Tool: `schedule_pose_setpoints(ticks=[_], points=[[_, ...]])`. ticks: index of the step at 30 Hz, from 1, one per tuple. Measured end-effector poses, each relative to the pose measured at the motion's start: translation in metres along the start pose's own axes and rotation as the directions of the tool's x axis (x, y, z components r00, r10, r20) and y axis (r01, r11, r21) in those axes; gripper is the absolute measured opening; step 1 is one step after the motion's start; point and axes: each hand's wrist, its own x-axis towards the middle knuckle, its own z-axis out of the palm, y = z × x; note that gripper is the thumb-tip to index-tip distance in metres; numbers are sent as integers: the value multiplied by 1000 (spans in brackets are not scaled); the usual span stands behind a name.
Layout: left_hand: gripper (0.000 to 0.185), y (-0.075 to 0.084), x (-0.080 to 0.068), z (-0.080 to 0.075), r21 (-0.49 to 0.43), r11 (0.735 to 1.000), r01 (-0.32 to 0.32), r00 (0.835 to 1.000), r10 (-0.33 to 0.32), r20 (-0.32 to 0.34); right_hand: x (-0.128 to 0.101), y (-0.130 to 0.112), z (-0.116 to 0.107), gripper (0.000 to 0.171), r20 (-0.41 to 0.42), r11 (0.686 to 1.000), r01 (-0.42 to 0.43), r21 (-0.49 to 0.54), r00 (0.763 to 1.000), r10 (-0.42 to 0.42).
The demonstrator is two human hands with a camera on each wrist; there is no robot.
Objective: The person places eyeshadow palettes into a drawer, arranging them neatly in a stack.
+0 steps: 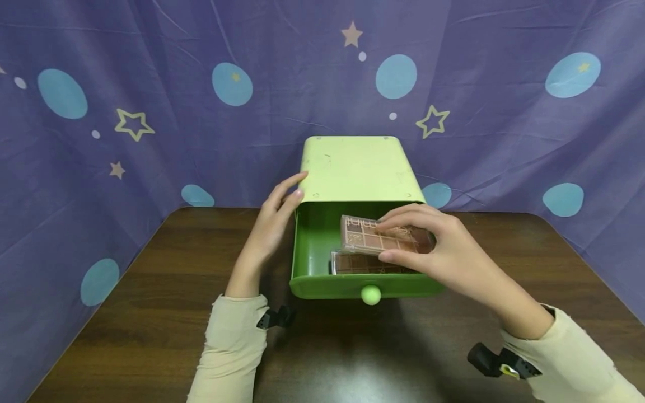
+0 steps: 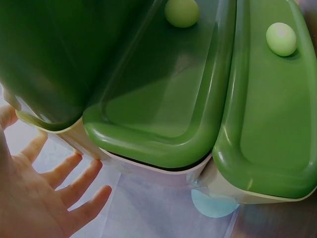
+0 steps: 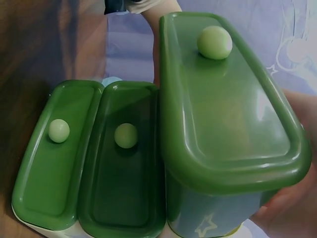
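The glossy green top drawer point(image 1: 326, 287) of a pale-green box-shaped cabinet point(image 1: 360, 168) is pulled out; 1 clear-cased rectangular brown-shade makeup palette point(image 1: 355, 263) lies inside. The right hand point(image 1: 445, 246) has its fingers clamped on a 2nd clear-cased, lighter-toned palette point(image 1: 364, 239) above it. The left hand's point(image 1: 269, 224) fingers are apart at the cabinet's side. Seemingly midway: drawer opened, held palette not yet set down; whether it's going in or out, I cannot tell.

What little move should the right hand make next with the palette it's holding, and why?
Probably lower the held palette into the open drawer, onto the other palette: the right hand pinches it over that one, and the left hand is at the cabinet's side. It might instead be coming out; this moment alone doesn't settle that.
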Motion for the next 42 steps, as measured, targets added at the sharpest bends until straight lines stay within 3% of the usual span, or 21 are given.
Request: schedule_pose_setpoints(ticks=[10,22,34,38,42], points=[[45,0,0,0,0,1000,-2,1000,2,2,10,3,-1,34,208,995,-77,-65,974,89],[45,-1,0,0,-5,1000,-3,1000,3,-2,19,5,-3,38,319,996,-52,-76,945,73],[45,0,0,0,-2,1000,-10,1000,10,2,20,4,-4,37,317,992,-31,-125,946,69],[45,0,0,-1,0,1000,-6,1000,6,0,16,5,-6,29,270,995,-4,-98,963,30],[45,0,0,-1,-4,1000,-2,1000,2,0,6,8,-12,27,171,996,69,-64,984,-57]])
